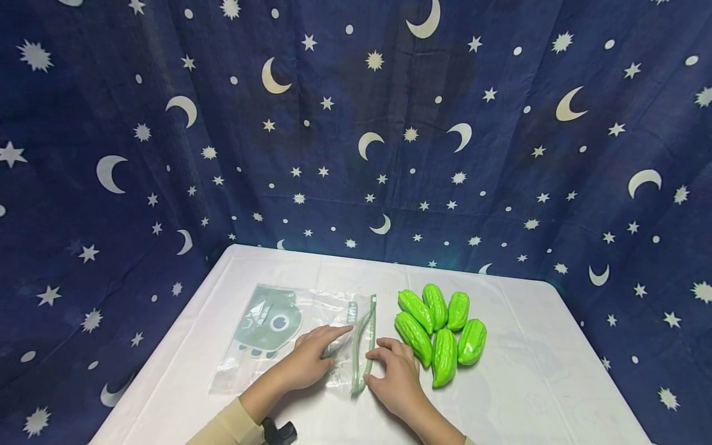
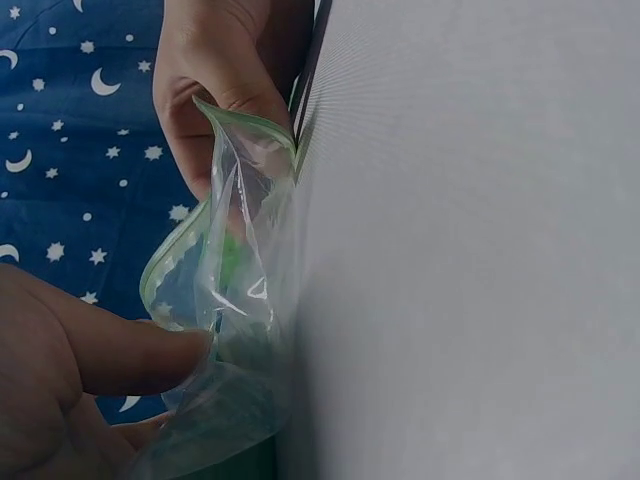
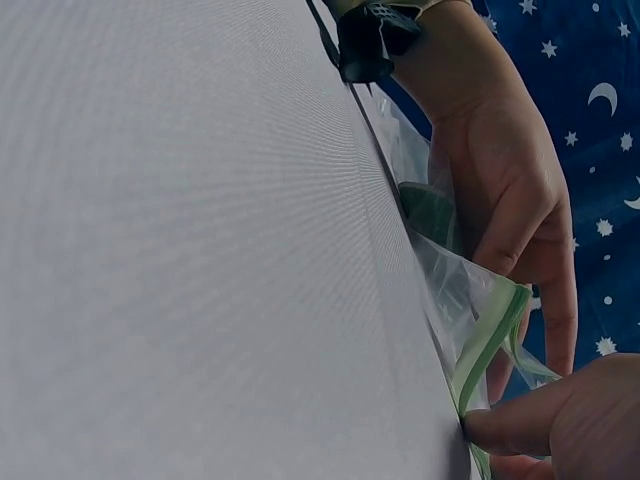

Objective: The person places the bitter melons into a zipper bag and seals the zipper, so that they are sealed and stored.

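Starry cloth (image 1: 423,142) is hanging behind the worktop (image 1: 523,395), where a bag (image 1: 280,323) is lying lengthwise left-to-right, mouth (image 1: 372,327) pointing right toward gourds (image 1: 444,358). Left grip (image 1: 310,357) is resting wide against it; right grip (image 1: 396,378) is pinching the mouth.

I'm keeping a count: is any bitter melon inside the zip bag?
No, in the head view all six green bitter melons lie on the white table, right of the zip bag.

Six gourds (image 1: 444,358), one bag (image 1: 325,304) (plus one table (image 1: 534,395)).
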{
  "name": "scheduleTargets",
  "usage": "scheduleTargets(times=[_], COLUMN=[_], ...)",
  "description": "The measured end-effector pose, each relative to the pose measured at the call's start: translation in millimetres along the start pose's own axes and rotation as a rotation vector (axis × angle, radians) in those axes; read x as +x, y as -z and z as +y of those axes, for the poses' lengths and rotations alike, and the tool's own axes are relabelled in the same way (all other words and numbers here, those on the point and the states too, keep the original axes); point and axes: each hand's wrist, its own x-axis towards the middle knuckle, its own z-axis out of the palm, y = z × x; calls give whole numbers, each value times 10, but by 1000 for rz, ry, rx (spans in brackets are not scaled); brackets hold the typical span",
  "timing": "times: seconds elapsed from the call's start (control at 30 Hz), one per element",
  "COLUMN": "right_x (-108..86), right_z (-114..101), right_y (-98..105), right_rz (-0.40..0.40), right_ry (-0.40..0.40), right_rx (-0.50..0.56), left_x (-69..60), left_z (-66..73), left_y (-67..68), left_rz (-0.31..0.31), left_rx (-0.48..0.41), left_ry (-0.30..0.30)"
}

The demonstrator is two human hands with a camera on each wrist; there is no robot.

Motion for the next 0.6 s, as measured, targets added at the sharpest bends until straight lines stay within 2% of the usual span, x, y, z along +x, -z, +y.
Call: scheduleTargets(times=[0.37,0.6], right_x=[-8,-8], right_z=[4,-4], right_y=[-10,-10], right_rz=[-2,-6], right_ry=[-2,-5], right_rx=[-2,4], left_x=[-22,-29], left_z=[5,13], left_y=[36,62], left_rz=[2,20], left_rx=[-11,15], left_ry=[-43,-112])
